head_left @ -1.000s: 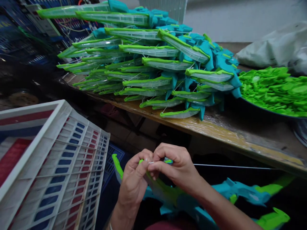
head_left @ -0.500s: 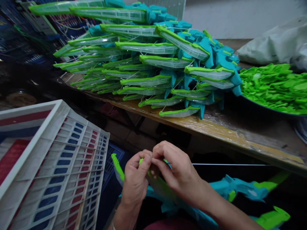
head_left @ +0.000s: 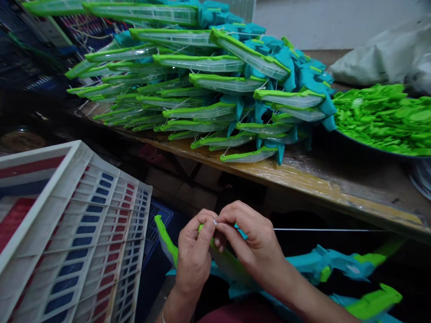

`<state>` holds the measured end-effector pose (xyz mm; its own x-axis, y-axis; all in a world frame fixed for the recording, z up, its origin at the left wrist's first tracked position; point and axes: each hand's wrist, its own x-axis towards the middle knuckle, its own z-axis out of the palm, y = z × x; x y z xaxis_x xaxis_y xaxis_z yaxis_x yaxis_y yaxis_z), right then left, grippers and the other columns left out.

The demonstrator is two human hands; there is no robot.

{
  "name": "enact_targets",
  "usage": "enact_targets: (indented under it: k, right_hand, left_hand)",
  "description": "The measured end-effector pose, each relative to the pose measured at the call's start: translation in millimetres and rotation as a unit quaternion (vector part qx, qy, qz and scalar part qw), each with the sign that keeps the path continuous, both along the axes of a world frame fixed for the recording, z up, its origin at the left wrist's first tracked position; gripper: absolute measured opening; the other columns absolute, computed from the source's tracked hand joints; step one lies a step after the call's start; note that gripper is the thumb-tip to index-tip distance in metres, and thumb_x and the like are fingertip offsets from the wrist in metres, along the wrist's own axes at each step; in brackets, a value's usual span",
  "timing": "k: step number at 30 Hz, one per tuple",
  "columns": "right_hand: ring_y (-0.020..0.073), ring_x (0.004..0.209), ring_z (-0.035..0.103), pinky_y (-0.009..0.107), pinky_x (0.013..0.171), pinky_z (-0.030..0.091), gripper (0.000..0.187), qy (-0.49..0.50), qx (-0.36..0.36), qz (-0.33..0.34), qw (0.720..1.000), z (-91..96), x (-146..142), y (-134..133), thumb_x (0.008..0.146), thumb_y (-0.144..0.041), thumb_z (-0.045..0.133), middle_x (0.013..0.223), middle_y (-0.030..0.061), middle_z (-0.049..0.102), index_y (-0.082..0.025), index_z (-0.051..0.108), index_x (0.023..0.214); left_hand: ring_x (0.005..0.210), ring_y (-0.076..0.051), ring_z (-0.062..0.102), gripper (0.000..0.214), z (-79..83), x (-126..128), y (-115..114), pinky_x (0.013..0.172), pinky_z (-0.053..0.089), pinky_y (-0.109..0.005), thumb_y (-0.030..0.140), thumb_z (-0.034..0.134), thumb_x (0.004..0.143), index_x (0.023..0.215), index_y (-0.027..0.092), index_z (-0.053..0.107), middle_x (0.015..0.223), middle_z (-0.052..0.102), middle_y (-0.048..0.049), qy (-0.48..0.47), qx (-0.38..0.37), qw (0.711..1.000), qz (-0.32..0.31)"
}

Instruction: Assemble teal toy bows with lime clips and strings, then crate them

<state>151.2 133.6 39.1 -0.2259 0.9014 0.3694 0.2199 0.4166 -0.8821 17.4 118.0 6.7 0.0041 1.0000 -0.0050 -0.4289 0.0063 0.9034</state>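
Head view: left hand (head_left: 194, 251) and right hand (head_left: 257, 244) pinch white string (head_left: 215, 222), crate (head_left: 72, 166) leftward, laden bench (head_left: 336, 175) beyond.

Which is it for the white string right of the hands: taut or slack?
Taut, by its look: the white string runs straight, with no visible sag, out to the right from behind the right hand.

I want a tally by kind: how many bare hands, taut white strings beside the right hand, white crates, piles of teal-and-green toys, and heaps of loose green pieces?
Bare hands (left hand, right hand): 2
Taut white string: 1
White crate: 1
Toy pile: 1
Loose green heap: 1
Total: 6
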Motion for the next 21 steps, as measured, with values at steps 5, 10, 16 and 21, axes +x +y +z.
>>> enact_targets:
  k: [5, 10, 16, 21]
  right_hand:
    - [0.0136, 0.075, 0.051, 0.028, 0.068, 0.042, 0.017, -0.059, 0.077, -0.042, 0.994, -2.9, -3.8, -5.3, 0.101, -0.011, 0.050, 0.080, 0.0015, 0.055, -0.018, 0.051, 0.085]
    - [0.0128, 0.071, 0.056, 0.026, 0.065, 0.047, 0.021, 0.025, -0.096, 0.009, 0.995, -1.7, -3.4, -4.4, 0.104, -0.022, 0.046, 0.080, 0.0011, 0.057, -0.019, 0.050, 0.085]
    - [0.0127, 0.069, 0.063, 0.026, 0.066, 0.055, 0.026, 0.175, -0.240, 0.085, 0.951, 0.7, 3.7, -1.6, 0.107, -0.036, 0.045, 0.079, 0.0008, 0.061, -0.019, 0.053, 0.089]
    - [0.0126, 0.078, 0.058, 0.024, 0.071, 0.047, 0.007, 0.014, -0.049, 0.000, 0.999, 3.7, 3.7, -2.4, 0.098, -0.021, 0.061, 0.085, 0.0009, 0.060, -0.019, 0.059, 0.092]
  left_hand:
    - [0.061, -0.008, 0.046, 0.023, -1.5, 2.1, -0.8, 0.054, 0.041, -0.019, 0.027, 0.061, 0.100, 0.079, 0.017, 0.065, 0.079, 0.051, 0.0012, 0.015, -0.004, 1.000, 0.012]
    - [0.059, -0.008, 0.045, 0.027, 0.5, 4.6, 1.0, 0.052, 0.040, -0.019, 0.031, 0.063, 0.099, 0.076, 0.017, 0.063, 0.073, 0.049, 0.0020, -0.013, -0.019, 1.000, 0.015]
    - [0.056, -0.009, 0.044, 0.030, 0.5, 5.8, 4.3, 0.051, 0.039, -0.020, 0.034, 0.062, 0.099, 0.075, 0.016, 0.062, 0.066, 0.046, 0.0027, -0.059, -0.048, 0.997, -0.003]
    - [0.071, -0.012, 0.048, 0.023, -4.2, 6.8, 2.2, 0.064, 0.042, -0.021, 0.035, 0.063, 0.099, 0.083, 0.018, 0.066, 0.080, 0.054, -0.0003, -0.017, -0.049, 0.999, -0.006]
